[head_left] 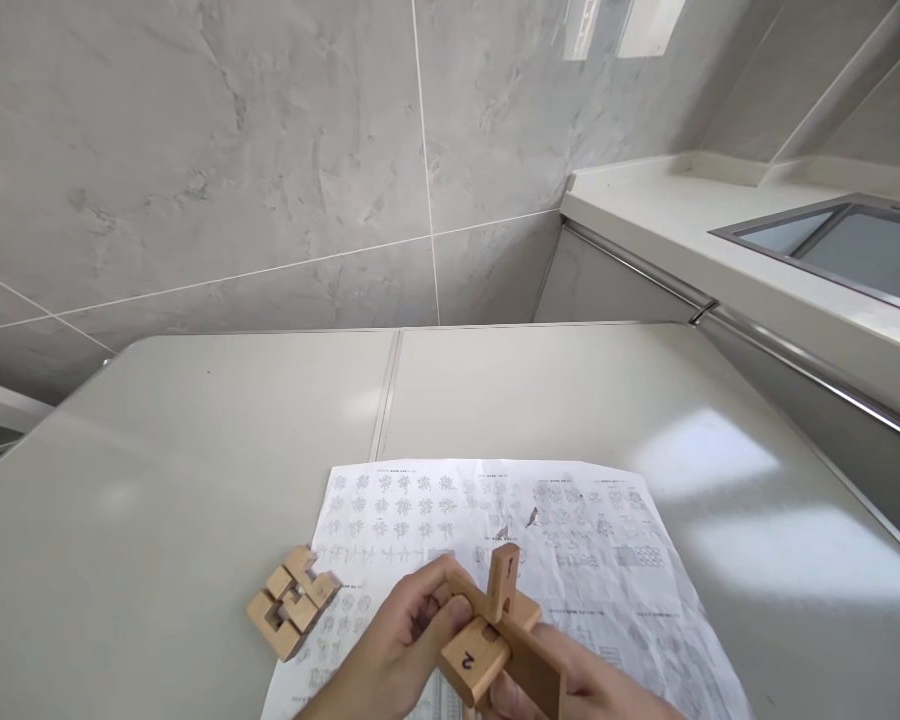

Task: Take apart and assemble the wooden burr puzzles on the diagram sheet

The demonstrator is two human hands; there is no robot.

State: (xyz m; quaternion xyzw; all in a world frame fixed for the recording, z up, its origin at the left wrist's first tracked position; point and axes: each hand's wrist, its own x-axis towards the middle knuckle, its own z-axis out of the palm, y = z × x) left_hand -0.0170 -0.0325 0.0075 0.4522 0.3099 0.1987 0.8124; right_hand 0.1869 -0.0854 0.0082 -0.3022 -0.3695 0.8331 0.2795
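Both of my hands hold a partly joined wooden puzzle (pixel 495 640) of interlocked numbered bars near the bottom edge. My left hand (pixel 397 645) is closed, pinching its left side. Beneath it, my right hand (pixel 585 690) grips the lower bars with curled fingers. One bar stands upright in the middle and another, marked 2, points towards me. A second cluster of notched wooden pieces (pixel 292 600) lies on the table to the left of my left hand. A printed instruction sheet (pixel 585 540) with small diagrams lies under my hands.
The pale grey table (pixel 195 450) has a seam running down its middle. A tiled wall (pixel 232 150) rises behind it. At the right a white counter (pixel 682 230) with a sunken steel sink (pixel 847 245) stands higher than the table.
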